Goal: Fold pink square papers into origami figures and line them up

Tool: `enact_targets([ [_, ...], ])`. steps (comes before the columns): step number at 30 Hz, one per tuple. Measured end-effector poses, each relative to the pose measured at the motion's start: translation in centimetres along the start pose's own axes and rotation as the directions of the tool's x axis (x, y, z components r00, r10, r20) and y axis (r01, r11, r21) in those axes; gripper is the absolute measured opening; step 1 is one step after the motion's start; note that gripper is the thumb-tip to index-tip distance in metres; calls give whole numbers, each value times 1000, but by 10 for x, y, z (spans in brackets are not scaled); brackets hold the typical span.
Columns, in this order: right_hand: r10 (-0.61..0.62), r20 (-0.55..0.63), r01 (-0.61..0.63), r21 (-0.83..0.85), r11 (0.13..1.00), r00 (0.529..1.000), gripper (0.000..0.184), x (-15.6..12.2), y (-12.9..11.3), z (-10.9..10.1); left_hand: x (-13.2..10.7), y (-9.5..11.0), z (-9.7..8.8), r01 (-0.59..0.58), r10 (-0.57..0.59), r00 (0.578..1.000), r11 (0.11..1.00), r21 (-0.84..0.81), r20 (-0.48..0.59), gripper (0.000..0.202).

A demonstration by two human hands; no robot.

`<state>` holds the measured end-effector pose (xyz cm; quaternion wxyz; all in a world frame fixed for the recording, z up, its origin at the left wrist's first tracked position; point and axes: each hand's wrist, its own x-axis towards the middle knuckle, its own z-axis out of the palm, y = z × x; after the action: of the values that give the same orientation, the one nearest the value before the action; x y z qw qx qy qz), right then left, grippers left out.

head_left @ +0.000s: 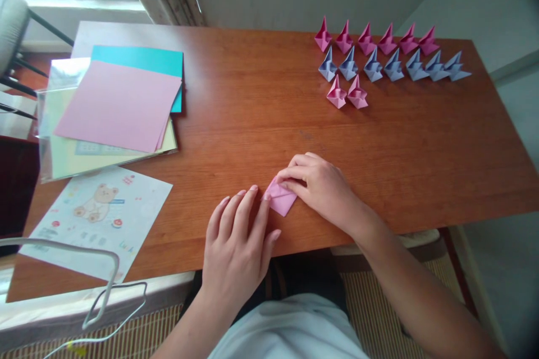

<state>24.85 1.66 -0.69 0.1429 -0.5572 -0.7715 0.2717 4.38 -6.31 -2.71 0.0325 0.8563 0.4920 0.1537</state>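
A small folded piece of pink origami paper (283,202) lies on the wooden table (244,95) near its front edge. My left hand (240,230) rests flat beside it with fingers spread, the index fingertip touching the paper's left corner. From the right, my right hand (322,188) pinches the upper right part of the paper between thumb and fingers. Part of the paper is hidden under the right fingers.
At the back right stand rows of folded paper figures: dark pink (386,42), blue-grey (373,67) and two light pink (357,94). Pink sheets (120,104) lie on a teal sheet (138,56) at left, above a bear-printed sheet (143,196). A grey cable (63,244) crosses the lower left.
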Motion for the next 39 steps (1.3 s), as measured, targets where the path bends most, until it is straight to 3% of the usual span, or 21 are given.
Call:
enact_targets([
  [10, -2, -17, 2, 5, 1000, 1000, 9, -1, 1, 3, 0, -2, -3, 18, -18, 1000, 997, -79, 6, 49],
  [18, -17, -36, 17, 3, 1000, 999, 10, -1, 3, 6, 5, 17, 1, 15, -14, 1000, 1000, -3, 17, 61],
  [26, -16, -22, 16, 8, 1000, 1000, 10, 0, 1, 4, 9, 15, 1, -30, 29, 999, 999, 40, 24, 65],
  [32, -22, -116, 25, 28, 999, 993, 12, -11, 1, 11, 12, 16, 2, -16, 16, 1000, 1000, 12, 18, 53],
  [36, 98, -263, -126, -94, 988, 960, 10, -32, -7, 19, 10, 14, 4, -6, 7, 1000, 999, -36, 17, 52],
  [39, 159, -288, -201, -122, 972, 944, 7, -43, -18, 25, 9, 13, 5, 0, 2, 1000, 998, -61, 17, 55],
])
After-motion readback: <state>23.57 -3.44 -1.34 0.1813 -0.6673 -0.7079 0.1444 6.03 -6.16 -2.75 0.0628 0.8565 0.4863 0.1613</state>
